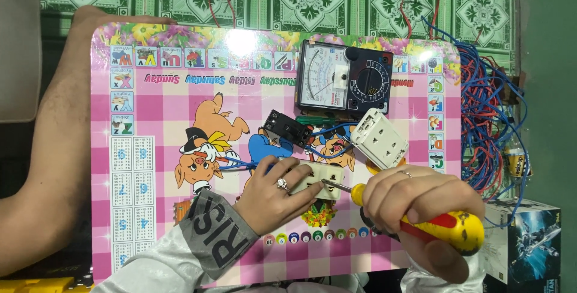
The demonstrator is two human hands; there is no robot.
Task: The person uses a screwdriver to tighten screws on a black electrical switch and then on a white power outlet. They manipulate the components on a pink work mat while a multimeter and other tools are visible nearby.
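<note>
Steadying a cream socket (321, 179), the left hand (273, 194) pins it; right hand (415, 200), fist closed on a yellow screwdriver (442, 224), points its shaft leftward into it.

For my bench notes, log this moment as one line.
left hand: steadies cream socket | right hand: grips yellow-red screwdriver, tip at socket | beside: white outlet, multimeter

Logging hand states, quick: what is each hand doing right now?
Left hand: closed on the socket.
Right hand: closed on the screwdriver.
</note>
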